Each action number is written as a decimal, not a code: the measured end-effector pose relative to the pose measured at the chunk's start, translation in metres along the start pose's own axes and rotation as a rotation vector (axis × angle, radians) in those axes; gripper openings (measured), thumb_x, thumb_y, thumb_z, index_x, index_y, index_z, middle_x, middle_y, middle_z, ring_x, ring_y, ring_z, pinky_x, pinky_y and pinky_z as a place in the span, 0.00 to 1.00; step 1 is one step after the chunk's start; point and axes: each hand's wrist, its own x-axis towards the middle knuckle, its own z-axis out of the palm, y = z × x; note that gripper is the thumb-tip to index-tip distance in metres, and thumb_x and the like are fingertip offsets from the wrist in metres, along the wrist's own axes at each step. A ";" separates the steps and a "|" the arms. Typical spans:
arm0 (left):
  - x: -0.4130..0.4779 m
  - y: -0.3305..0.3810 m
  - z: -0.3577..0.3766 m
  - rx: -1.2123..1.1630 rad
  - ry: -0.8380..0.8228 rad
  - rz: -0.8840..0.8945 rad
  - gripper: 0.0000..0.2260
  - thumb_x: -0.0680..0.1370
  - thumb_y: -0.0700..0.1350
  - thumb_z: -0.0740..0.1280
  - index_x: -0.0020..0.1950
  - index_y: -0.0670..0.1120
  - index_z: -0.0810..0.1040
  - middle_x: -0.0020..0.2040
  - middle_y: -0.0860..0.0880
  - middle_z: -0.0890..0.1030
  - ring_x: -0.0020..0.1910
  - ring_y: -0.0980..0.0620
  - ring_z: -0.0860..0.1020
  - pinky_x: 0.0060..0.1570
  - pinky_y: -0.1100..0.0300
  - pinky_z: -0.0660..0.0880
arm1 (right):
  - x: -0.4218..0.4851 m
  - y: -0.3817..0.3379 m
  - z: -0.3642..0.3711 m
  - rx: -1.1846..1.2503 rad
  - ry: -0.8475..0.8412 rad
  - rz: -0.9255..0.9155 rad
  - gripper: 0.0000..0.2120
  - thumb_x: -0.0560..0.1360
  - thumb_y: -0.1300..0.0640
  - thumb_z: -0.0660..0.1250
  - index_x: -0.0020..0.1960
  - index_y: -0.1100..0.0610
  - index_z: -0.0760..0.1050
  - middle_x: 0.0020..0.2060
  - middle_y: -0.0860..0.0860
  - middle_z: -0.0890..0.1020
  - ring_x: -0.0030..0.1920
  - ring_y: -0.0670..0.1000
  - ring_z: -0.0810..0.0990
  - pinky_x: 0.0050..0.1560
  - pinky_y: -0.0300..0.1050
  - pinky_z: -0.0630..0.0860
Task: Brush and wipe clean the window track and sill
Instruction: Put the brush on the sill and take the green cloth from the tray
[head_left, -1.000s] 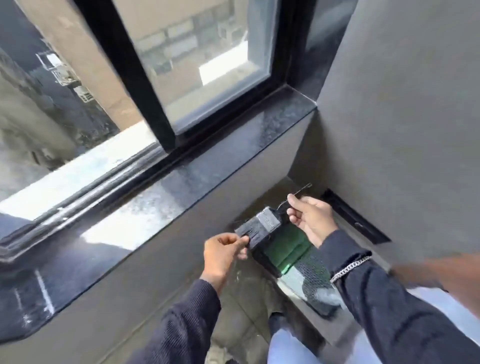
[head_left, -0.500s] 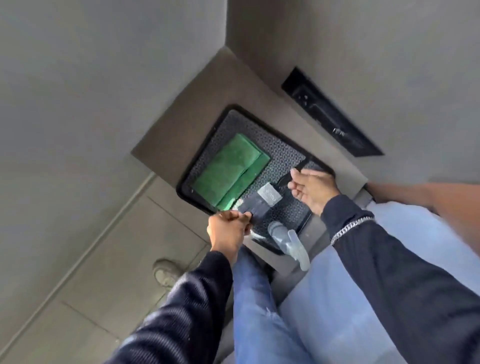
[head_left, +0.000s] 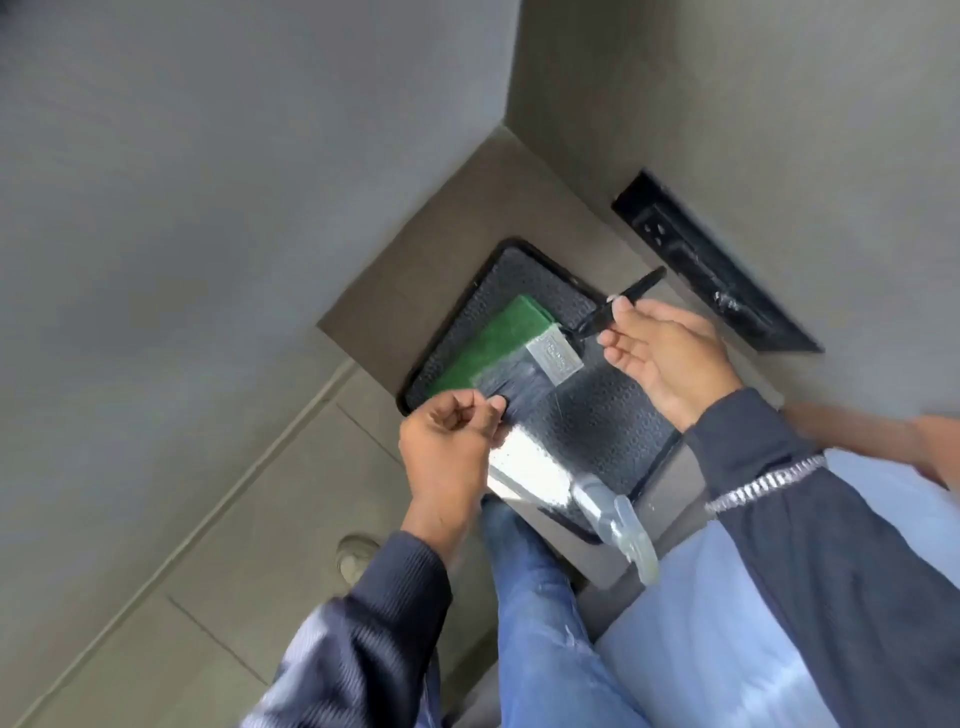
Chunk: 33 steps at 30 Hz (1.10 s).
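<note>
A flat paintbrush (head_left: 553, 358) with a black handle, a silver ferrule and dark bristles hangs over a black textured tray (head_left: 608, 415). My right hand (head_left: 665, 353) holds the thin handle between thumb and fingers, the other fingers spread. My left hand (head_left: 449, 441) pinches the bristle tips with curled fingers. A folded green cloth (head_left: 488, 343) lies in the tray's far end, partly behind the brush. A clear spray bottle (head_left: 618, 519) lies at the tray's near edge. The window and sill are out of view.
The tray rests on a low grey-brown ledge (head_left: 441, 249) in a corner between two grey walls. A black socket strip (head_left: 711, 260) is set in the right wall. Tiled floor (head_left: 182, 571) lies at the left. My jeans-clad leg (head_left: 545, 623) stands below, and another person's arm (head_left: 883, 431) shows at right.
My view has swung down from the window and sill to the tray on the ledge. Both hands stay on the brush, which now sits over the green cloth with its handle pointing further up-right.
</note>
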 end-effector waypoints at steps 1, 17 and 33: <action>-0.008 0.021 -0.009 -0.015 0.029 0.060 0.06 0.75 0.35 0.72 0.39 0.36 0.79 0.33 0.37 0.80 0.33 0.47 0.78 0.39 0.52 0.77 | -0.016 -0.019 0.012 0.002 -0.053 -0.053 0.17 0.74 0.60 0.72 0.59 0.66 0.75 0.39 0.54 0.78 0.37 0.50 0.81 0.39 0.40 0.78; -0.038 0.236 -0.167 -0.201 0.404 0.643 0.09 0.74 0.36 0.73 0.53 0.42 0.82 0.35 0.47 0.84 0.34 0.50 0.83 0.42 0.55 0.82 | -0.143 -0.174 0.264 -0.119 -0.394 -0.491 0.12 0.69 0.65 0.75 0.50 0.67 0.77 0.36 0.59 0.84 0.31 0.52 0.84 0.30 0.41 0.80; 0.041 -0.018 -0.021 0.319 0.027 0.002 0.14 0.76 0.38 0.68 0.62 0.43 0.77 0.58 0.42 0.83 0.54 0.44 0.81 0.56 0.57 0.76 | 0.038 0.017 0.058 -0.873 -0.014 -0.239 0.10 0.69 0.61 0.75 0.49 0.61 0.80 0.40 0.55 0.85 0.41 0.53 0.83 0.45 0.46 0.81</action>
